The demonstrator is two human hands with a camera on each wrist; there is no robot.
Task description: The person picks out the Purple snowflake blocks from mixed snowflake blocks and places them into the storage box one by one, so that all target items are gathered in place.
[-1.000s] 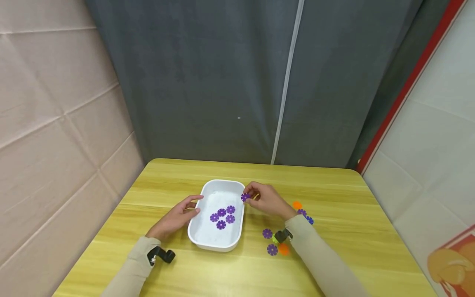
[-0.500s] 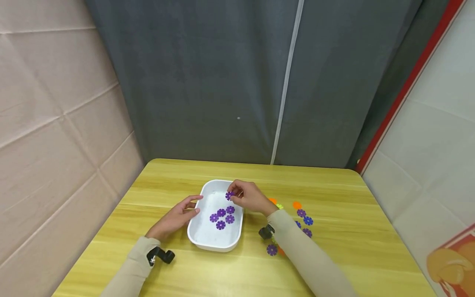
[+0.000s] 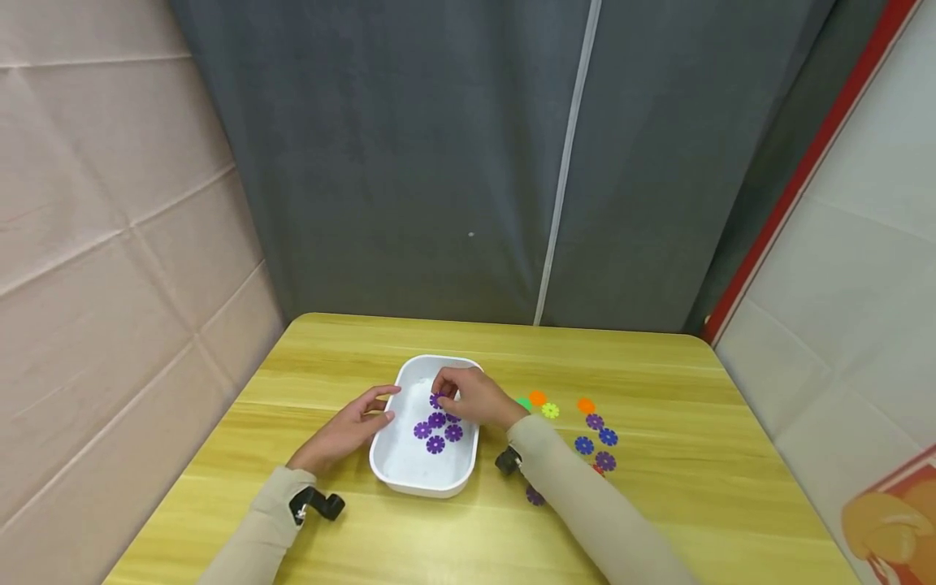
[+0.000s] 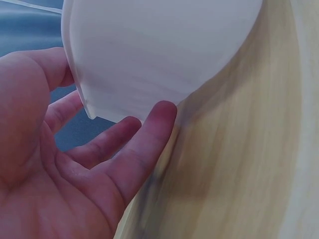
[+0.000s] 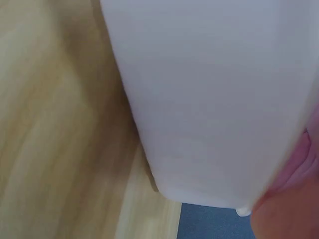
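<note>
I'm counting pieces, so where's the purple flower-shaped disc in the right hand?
In the head view, the purple flower-shaped plastic disc is pinched by the right hand over the white plastic tray, above four purple discs.

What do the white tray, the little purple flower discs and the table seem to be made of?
White tray: probably plastic, smooth and slightly glossy, with rounded moulded corners and a thin rim.
Purple flower discs: likely plastic too, flat, evenly coloured, with notched edges; too small to be sure.
Table: yellowish wood grain with a smooth sheen, either varnished wood or a printed laminate.
</note>
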